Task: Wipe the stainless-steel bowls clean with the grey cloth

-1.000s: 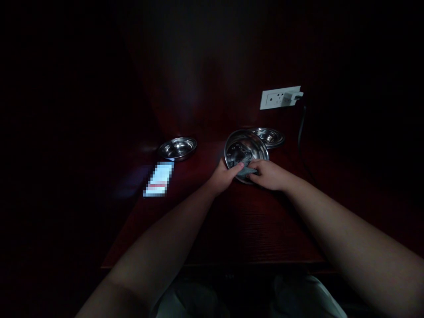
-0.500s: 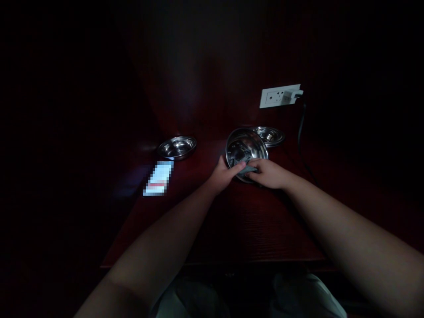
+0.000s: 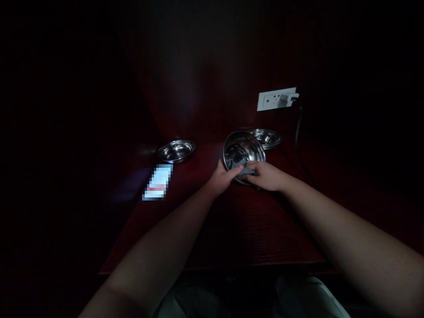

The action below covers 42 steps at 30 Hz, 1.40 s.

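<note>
A shiny metal bowl (image 3: 254,148) is tilted up above the dark red table, its opening facing me. My left hand (image 3: 223,178) is closed on the bowl's left rim, with the thumb over the near edge and the other fingers hidden behind it. A grey-green cloth (image 3: 247,172) lies over the near rim. My right hand (image 3: 266,175) pinches that cloth against the rim, its fingertips partly covered by the fabric.
At the left on the table (image 3: 248,225) sits another metal bowl (image 3: 177,151), with a lit phone (image 3: 158,182) in front of it. Metal dishes (image 3: 270,138) stand behind the held bowl. A wall socket (image 3: 276,99) has a plug and dark cable (image 3: 297,132).
Both hands keep their hold on the bowl and cloth, with barely any movement. The whole view has shifted slightly.
</note>
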Tool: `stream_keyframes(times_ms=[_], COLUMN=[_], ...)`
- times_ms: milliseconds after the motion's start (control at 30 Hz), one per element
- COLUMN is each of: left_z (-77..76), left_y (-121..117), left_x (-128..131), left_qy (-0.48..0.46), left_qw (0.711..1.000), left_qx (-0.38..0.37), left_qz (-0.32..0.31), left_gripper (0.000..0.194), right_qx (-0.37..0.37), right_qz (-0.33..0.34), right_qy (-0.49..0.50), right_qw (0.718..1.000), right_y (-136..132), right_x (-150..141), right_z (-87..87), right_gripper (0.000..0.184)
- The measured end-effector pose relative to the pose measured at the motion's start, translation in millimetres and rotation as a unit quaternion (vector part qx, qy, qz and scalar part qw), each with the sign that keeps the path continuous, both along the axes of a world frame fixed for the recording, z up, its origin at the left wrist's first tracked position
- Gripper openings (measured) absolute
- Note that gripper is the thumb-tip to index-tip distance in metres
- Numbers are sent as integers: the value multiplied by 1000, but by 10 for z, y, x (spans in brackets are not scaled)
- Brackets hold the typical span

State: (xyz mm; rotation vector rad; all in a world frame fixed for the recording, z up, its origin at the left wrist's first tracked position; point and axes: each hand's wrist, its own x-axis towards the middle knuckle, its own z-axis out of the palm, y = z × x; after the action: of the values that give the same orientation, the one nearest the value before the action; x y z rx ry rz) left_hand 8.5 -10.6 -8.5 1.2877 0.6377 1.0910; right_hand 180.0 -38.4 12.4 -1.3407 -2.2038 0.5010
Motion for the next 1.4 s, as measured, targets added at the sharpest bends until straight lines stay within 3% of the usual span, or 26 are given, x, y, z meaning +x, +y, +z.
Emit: stream_keyframes(times_ms=[267,433,600,800,1000,1200,1400], left_z=[46,47,18,1,-16,5,13], left_y=[-41,-48,-33,-26,-14,-20,-26], left_x=[-2,-22,-27,-28,-17,-5,-18], left_qy=[-13,-18,-15,-4,0,-13,-16], left_qw=[999,999,1000,1000,1000,1000,1000], left_qx=[-32,-44,-10,-5,-12,-10,-16], left_qz=[-3,-4,-13,11,28,17,14], left_gripper=[57,59,63,63,59,54,52], right_qx=[67,35,-13,-30,-13,68,60], right_qz=[-26,-28,-21,29,13,-37,-15], right_qy=[-69,-40,17,59,-4,-93,-86], right_qw=[995,998,1000,997,1000,993,994], right_y=[-6,-36,-43,-33,-21,-14,-26], right_x=[0,-26,-58,-78,-43,-37,-29], right_z=[24,38,31,11,16,12,22], right_gripper=[13,13,15,18,15,14,13])
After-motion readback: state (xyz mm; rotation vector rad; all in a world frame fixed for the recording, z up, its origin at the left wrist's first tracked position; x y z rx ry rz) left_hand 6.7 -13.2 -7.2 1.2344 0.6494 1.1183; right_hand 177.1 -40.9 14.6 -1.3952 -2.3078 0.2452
